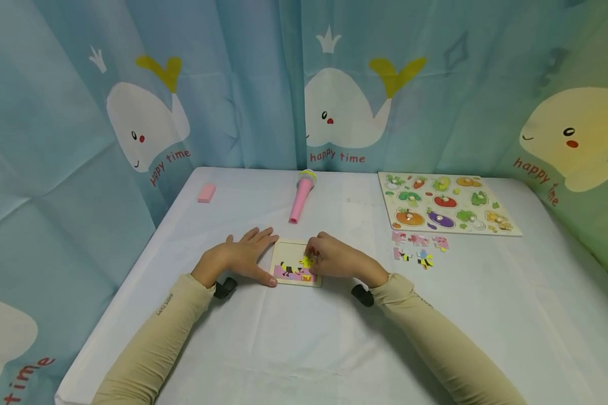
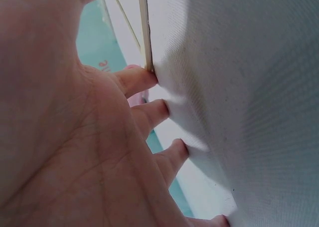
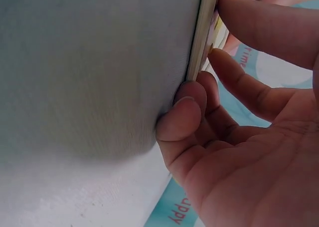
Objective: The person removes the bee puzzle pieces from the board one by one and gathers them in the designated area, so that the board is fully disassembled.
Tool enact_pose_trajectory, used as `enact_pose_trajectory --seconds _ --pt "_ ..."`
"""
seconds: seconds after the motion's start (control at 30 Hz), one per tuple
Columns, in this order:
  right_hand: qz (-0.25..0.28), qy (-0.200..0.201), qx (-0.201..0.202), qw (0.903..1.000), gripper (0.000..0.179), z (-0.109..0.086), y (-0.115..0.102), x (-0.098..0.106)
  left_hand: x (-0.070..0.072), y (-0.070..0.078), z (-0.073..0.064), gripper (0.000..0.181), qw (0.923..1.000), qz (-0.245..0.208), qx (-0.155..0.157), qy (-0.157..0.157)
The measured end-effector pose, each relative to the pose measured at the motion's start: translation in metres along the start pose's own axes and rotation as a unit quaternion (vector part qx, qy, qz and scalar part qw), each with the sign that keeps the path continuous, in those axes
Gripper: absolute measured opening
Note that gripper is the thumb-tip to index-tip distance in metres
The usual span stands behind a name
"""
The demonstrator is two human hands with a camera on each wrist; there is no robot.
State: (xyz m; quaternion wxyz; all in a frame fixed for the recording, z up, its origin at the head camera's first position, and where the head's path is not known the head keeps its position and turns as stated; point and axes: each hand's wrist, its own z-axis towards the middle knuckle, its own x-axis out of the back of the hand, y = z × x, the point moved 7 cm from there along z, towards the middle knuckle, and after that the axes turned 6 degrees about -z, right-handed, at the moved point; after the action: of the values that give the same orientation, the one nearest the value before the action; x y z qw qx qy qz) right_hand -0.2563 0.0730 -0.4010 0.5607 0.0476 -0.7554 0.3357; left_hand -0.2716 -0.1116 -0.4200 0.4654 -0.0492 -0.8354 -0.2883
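Observation:
A small wooden jigsaw tray lies on the table between the hands, its lower part filled with pink and yellow picture pieces. My left hand is spread with its palm down, thumb and index finger at the tray's left side. In the left wrist view, the fingertips rest on the tablecloth and the index finger meets the tray's corner. My right hand has thumb and index finger on a yellow puzzle piece at the tray's right side. Its other fingers curl beside the tray edge.
Several loose jigsaw pieces lie to the right, below a vegetable peg puzzle board. Beyond the tray lies a pink toy microphone. A pink block sits at the far left. A whale-print curtain hangs behind the table.

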Motion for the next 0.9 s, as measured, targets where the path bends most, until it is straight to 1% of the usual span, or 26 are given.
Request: enact_pose_trajectory --seconds 0.23,0.43,0.67,0.9 --pt "0.004 0.024 0.013 0.9996 0.026 -0.0002 -0.0033 -0.0017 0.0004 0.0002 -0.0012 0.12 1.0 0.001 0.003 0.003" --pt "0.016 0.036 0.022 0.999 0.028 -0.0024 -0.0053 -0.0008 0.0004 -0.0003 -0.0014 0.12 1.0 0.003 0.004 0.005" --pt "0.023 0.049 0.046 0.9975 0.03 -0.0074 -0.008 0.0005 0.0004 -0.0002 -0.0013 0.12 1.0 0.004 0.003 0.007" --pt "0.032 0.046 0.039 0.9976 0.029 -0.0079 -0.0063 -0.0014 -0.0007 0.0007 -0.0016 0.119 1.0 -0.002 0.002 0.005"
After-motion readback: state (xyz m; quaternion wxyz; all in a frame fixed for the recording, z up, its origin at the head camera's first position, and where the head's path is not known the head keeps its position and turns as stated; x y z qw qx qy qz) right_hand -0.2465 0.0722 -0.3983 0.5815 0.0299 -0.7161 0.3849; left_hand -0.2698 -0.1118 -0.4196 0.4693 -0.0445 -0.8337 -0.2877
